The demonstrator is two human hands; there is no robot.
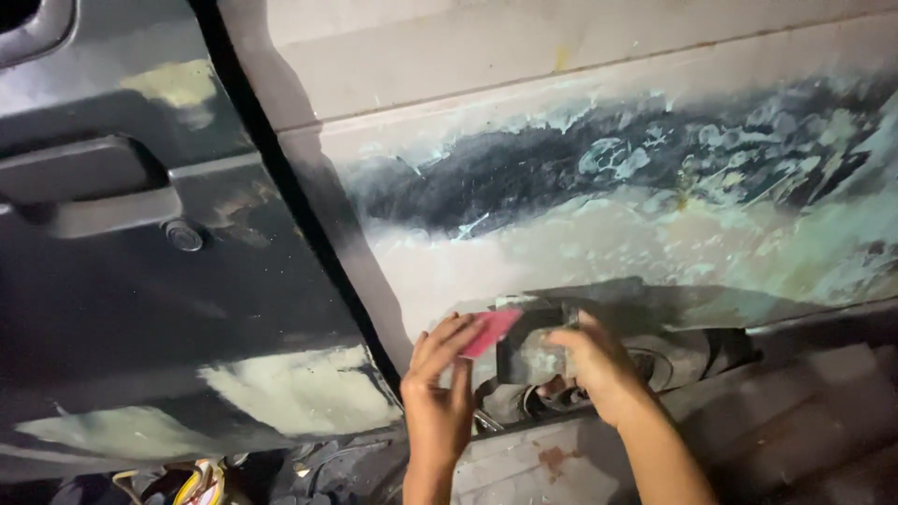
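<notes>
My left hand [438,383] pinches a small pink-red plastic spreader [490,330] between thumb and fingertips. My right hand [591,367] grips a dark board [524,353] smeared with grey body filler, held just right of the spreader. Both hands are low in the view, in front of a car body panel [599,187]. The panel is sanded, with pale filler patches and a dark bare streak across its middle. The spreader's edge touches the top of the board.
A dark car door [140,299] with a handle [94,187] and a key lock [183,236] fills the left side. It has pale filler patches low down. Under the panel is a dark wheel arch [711,346], and yellow cables [201,482] lie at the bottom left.
</notes>
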